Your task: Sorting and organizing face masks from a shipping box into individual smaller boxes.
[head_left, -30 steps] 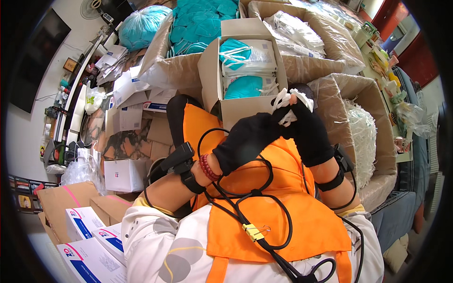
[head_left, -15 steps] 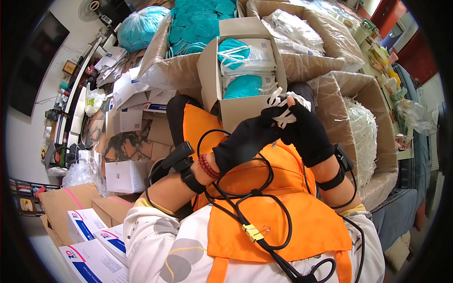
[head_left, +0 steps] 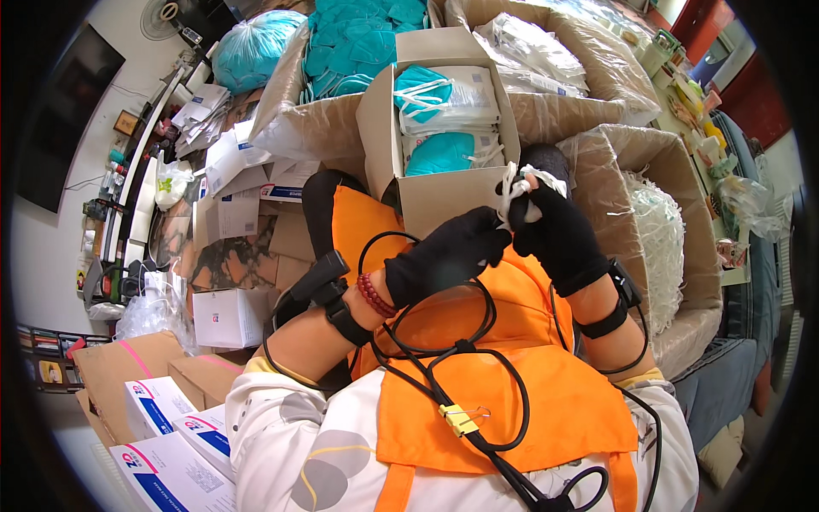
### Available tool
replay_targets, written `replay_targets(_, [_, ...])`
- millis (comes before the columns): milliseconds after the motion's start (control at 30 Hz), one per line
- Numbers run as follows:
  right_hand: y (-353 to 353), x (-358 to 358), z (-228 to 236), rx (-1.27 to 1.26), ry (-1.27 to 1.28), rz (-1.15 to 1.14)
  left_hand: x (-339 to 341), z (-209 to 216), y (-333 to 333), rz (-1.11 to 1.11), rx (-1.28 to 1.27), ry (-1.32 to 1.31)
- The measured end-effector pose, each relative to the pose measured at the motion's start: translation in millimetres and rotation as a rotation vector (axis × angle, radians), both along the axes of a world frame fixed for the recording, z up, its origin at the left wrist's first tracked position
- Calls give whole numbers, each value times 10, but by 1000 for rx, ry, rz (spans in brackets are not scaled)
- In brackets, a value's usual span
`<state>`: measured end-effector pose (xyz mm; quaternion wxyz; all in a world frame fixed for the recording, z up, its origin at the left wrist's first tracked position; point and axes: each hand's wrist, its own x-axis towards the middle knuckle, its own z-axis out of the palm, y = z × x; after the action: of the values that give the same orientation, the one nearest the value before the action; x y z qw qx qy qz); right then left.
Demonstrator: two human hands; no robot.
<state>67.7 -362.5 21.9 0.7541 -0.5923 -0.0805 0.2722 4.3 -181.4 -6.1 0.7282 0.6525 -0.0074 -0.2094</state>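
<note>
A bunch of white elastic straps (head_left: 509, 192) is held between my two hands, above the orange apron. My right hand (head_left: 559, 243), in a black glove with bare fingertips, is closed round the bunch, and strap loops stick out above its fingers. My left hand (head_left: 448, 260), gloved the same way, is closed at the lower left of the straps and seems to pinch a strap there; the fingers partly hide it. Just beyond stands an open cardboard box (head_left: 437, 206). In it lie packed pouches (head_left: 472, 94) and teal face masks (head_left: 439, 155) with white straps.
A lined carton of teal masks (head_left: 363, 51) stands at the far left, another with white pouches (head_left: 533, 55) at the far right. On my right is a carton of white straps (head_left: 655, 252). Printed boxes (head_left: 175, 469) lie at lower left. Black cables (head_left: 444, 401) cross my apron.
My left hand has drawn slightly down and left, away from my right hand. The strap loops now stand more upright at my right fingertips.
</note>
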Motion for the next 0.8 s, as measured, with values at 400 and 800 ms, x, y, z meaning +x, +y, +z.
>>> replay_targets(400, [-215, -397, -203, -365, -975, 529, -168, 85, 470, -440, 439, -668])
replay_targets(800, [-1135, 13, -40, -520, -375, -51, -518, 265, 1321, 364, -469, 54])
